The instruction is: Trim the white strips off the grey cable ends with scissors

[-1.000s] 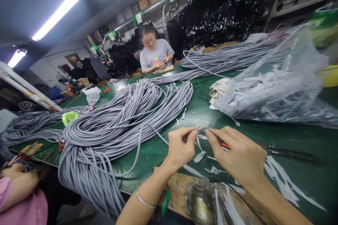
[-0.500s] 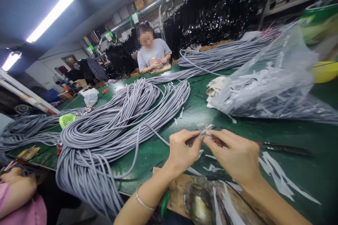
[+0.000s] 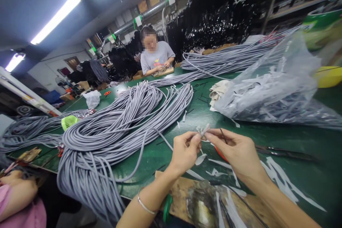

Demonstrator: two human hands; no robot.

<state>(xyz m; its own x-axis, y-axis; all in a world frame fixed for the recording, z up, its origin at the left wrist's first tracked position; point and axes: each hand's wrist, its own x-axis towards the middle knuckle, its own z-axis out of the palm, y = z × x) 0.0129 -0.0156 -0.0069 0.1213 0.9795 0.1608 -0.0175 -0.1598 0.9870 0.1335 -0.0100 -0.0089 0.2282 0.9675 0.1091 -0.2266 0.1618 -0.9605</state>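
Observation:
My left hand pinches the stripped end of a grey cable that runs back to the big coil on the green table. My right hand meets it fingertip to fingertip and pinches the frayed white strands at the cable's tip. A thin dark wire sticks up from my right fingers. An orange-handled tool lies under my right palm. White trimmings are scattered on the table around both hands.
A clear plastic bag of scraps lies at the right. More grey cable bundles stretch across the far side. A worn wooden board sits at the near edge. One person in grey works opposite; a pink sleeve shows at left.
My hands stay together at the cable tip. The strands now stick up between my fingertips, and my right hand has turned slightly, showing the orange handle beneath it.

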